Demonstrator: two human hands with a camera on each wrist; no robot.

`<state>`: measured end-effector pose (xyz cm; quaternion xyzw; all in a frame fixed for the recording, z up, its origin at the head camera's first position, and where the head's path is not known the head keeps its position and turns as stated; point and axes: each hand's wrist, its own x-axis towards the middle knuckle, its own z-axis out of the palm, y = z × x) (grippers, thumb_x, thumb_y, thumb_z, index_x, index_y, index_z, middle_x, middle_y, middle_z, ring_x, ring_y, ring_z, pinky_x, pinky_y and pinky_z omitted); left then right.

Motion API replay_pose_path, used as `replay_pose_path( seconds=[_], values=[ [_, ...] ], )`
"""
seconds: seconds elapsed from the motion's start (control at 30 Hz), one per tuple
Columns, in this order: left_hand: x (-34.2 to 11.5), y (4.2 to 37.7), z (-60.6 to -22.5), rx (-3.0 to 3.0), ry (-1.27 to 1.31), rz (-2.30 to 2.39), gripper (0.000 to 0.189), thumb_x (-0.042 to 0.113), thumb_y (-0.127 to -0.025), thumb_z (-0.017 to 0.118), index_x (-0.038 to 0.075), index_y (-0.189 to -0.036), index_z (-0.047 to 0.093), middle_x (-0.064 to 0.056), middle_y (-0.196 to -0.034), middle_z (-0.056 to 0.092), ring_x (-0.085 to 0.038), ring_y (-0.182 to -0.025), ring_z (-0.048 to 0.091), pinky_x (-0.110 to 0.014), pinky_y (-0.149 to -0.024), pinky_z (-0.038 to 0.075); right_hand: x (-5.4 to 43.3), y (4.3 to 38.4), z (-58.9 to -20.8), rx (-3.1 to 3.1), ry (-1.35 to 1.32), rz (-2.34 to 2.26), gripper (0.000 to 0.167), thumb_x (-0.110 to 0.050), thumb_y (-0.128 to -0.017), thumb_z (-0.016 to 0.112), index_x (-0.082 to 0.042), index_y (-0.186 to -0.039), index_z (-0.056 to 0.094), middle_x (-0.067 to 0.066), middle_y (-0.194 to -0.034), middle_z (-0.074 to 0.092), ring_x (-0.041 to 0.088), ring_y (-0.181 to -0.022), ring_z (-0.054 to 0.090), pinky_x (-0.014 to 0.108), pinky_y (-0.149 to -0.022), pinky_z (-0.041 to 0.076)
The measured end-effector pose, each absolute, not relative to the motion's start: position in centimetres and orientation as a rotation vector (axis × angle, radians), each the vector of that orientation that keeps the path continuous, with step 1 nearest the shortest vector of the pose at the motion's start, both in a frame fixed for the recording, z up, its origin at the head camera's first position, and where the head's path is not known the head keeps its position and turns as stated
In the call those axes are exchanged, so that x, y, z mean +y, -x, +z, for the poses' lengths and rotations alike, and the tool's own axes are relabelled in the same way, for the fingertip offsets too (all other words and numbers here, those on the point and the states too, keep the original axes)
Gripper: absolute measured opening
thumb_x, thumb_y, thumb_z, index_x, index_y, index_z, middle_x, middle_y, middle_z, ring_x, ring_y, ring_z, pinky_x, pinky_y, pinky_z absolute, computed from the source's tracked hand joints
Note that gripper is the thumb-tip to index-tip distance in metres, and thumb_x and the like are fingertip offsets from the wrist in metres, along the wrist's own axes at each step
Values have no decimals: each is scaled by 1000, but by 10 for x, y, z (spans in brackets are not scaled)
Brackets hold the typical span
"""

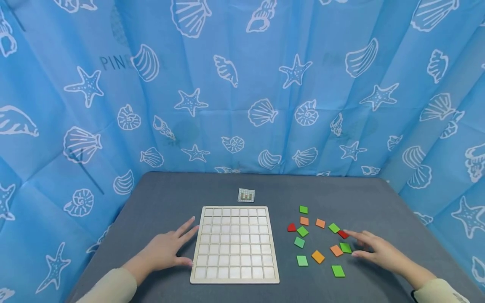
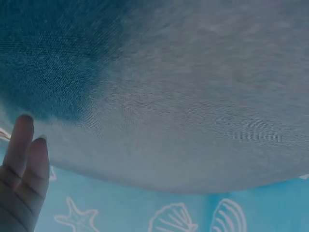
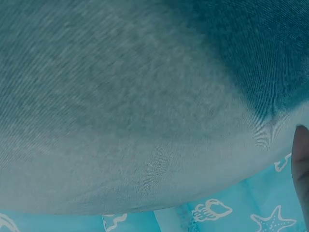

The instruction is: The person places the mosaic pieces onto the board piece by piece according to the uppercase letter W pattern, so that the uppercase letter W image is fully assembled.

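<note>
A pale gridded board (image 1: 235,244) lies flat in the head view. Beside its left edge is my left hand (image 1: 164,251), fingers spread, fingertips right at the rim; two of its fingers (image 2: 36,166) show in the left wrist view. On the right, my right hand (image 1: 379,251) reaches over the loose tiles. Its index fingertip is on a red tile (image 1: 343,234), while the thumb sits apart, close to a green tile (image 1: 345,248). Only one dark digit (image 3: 301,166) of it enters the right wrist view.
Several green, orange and red tiles lie scattered right of the board, among them an orange tile (image 1: 318,256) and a red one (image 1: 291,227). A small pattern card (image 1: 246,195) is behind the board. A blue shell-print curtain (image 1: 242,97) surrounds the grey table (image 1: 170,198).
</note>
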<state>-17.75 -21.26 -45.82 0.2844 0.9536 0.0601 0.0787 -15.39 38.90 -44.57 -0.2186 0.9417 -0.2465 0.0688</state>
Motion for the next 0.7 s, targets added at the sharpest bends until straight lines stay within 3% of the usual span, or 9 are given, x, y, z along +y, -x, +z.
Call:
replay_pose_path(
  seconds=[0.23, 0.43, 0.7],
  values=[
    [-205, 191, -468, 2760, -892, 112, 104, 80, -75, 52, 17, -155, 29, -7, -162, 14, -36, -113, 57, -48, -79, 48, 389, 162, -456, 2729, 810, -859, 56, -22, -91, 69, -16, -143, 51, -13, -78, 42, 0, -65, 39, 26, -54, 31],
    [-201, 198, -467, 2696, -839, 101, 112, 82, -68, 56, 19, -156, 26, -3, -163, 11, -38, -119, 54, -50, -87, 46, 388, 169, -458, 2642, 768, -918, 54, -25, -91, 68, -5, -139, 53, -12, -75, 46, 2, -62, 42, 26, -52, 33],
    [-199, 200, -468, 2651, -839, 163, 111, 76, -68, 64, 18, -155, 27, -1, -163, 12, -43, -124, 49, -56, -95, 41, 391, 176, -456, 2586, 626, -911, 51, -19, -90, 69, 14, -126, 56, -4, -83, 55, 4, -65, 42, 27, -55, 35]
  ],
)
